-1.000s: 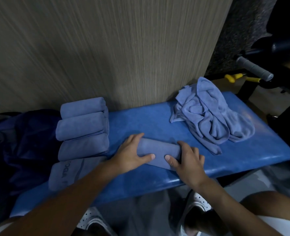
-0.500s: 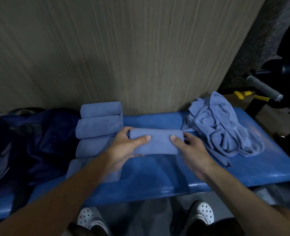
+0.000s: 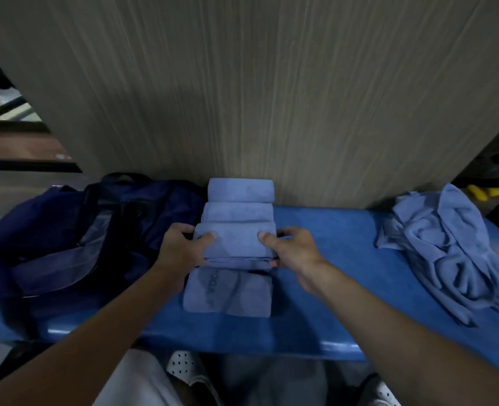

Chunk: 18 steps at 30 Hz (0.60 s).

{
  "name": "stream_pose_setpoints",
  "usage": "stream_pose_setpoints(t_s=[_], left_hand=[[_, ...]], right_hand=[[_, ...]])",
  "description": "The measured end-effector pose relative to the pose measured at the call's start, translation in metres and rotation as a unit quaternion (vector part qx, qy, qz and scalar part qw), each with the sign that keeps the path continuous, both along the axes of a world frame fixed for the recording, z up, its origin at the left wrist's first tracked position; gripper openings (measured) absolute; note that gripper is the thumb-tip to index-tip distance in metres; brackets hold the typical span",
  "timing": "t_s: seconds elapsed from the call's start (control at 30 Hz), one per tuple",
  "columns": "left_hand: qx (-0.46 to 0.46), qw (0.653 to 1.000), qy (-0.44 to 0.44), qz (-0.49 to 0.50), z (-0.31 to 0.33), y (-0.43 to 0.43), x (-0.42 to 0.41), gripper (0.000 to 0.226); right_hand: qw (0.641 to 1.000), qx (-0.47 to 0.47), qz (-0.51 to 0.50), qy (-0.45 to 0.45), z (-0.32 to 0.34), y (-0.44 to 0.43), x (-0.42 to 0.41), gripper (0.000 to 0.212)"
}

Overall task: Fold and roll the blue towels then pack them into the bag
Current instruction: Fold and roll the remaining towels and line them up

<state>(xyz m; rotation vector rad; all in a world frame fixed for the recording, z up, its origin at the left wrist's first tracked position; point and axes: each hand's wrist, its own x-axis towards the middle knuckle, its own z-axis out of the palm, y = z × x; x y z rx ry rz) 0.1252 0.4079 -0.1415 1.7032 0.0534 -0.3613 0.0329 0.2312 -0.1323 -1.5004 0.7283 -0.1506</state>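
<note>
Head view: rolled towel being gripped at both ends over the row

A rolled blue towel [image 3: 236, 244] is being gripped end to end. The left hand [image 3: 181, 250] is being curled round its left end and the right hand [image 3: 293, 250] round its right, with both thumbs being pressed on top. The towel is being held low over the row of finished rolls [image 3: 238, 212] on the blue surface [image 3: 330, 273], between the far rolls against the wall panel [image 3: 242, 98] and the near roll with lettering [image 3: 227, 294]. Whether it is being rested on anything beneath cannot be told.

The dark bag [image 3: 66, 235] is lying just beside the row on the left, and its opening is not being shown clearly. A heap of unfolded towels [image 3: 447, 244] is waiting well apart on the right.

Two risks are being run here, by judgement. If the ends are being released unevenly, the outer flap is likely being sprung loose and the roll undone. A roll being perched on rounded neighbours is also being invited to slide, with the near roll being nudged toward the front edge.
</note>
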Motion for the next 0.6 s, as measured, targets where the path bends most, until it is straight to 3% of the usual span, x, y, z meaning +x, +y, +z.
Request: stream_pose_setpoints(t_s=[0.1, 0.3, 0.5, 0.57, 0.6], left_hand=[[0.050, 0.997, -0.064, 0.001, -0.008, 0.000, 0.002, 0.023], [0.128, 0.982, -0.137, -0.031, -0.023, 0.004, 0.001, 0.027], [0.160, 0.957, -0.225, -0.084, -0.022, 0.007, -0.008, 0.040], [0.202, 0.923, -0.312, -0.096, -0.022, 0.006, -0.013, 0.047], [0.250, 0.884, -0.381, -0.103, -0.022, 0.006, -0.016, 0.046]], right_hand=[[0.999, -0.050, 0.000, 0.018, -0.006, 0.005, 0.005, 0.031], [0.995, -0.091, -0.037, 0.028, -0.019, 0.009, 0.011, 0.023], [0.988, -0.138, -0.054, 0.033, -0.018, 0.009, 0.009, 0.030], [0.987, -0.149, -0.052, 0.035, -0.021, 0.008, 0.009, 0.032], [0.986, -0.152, -0.051, 0.037, -0.023, 0.008, 0.009, 0.032]])
